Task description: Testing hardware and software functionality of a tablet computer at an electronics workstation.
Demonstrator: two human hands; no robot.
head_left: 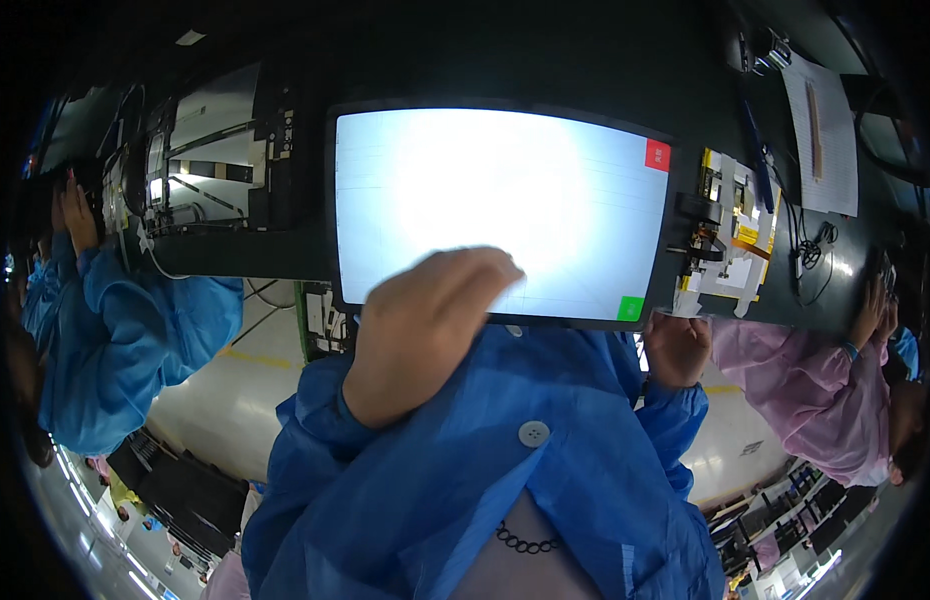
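Note:
A wide lit screen [585, 210] with a black frame is in front of me, glowing white in the middle. A red square sits in its upper right corner and a green one in its lower right. My left hand [425, 325] is over the screen's lower left part, back of the hand up, fingers stretched rightward and held together. I see nothing in it; whether its fingertips touch the glass I cannot tell. Past the screen's lower right corner, at the table edge, my right hand [677, 350] has its fingers curled in. Anything inside them is hidden.
Right of the screen lies an assembly with yellow tape and ribbon cables [730, 235]. Beyond are a blue pen-like tool [755, 150], a paper sheet [830, 140] and black cables [810, 250]. An open-framed device [205, 160] stands left. Co-workers' blue sleeve [115, 340] and pink sleeve [785, 390] flank me.

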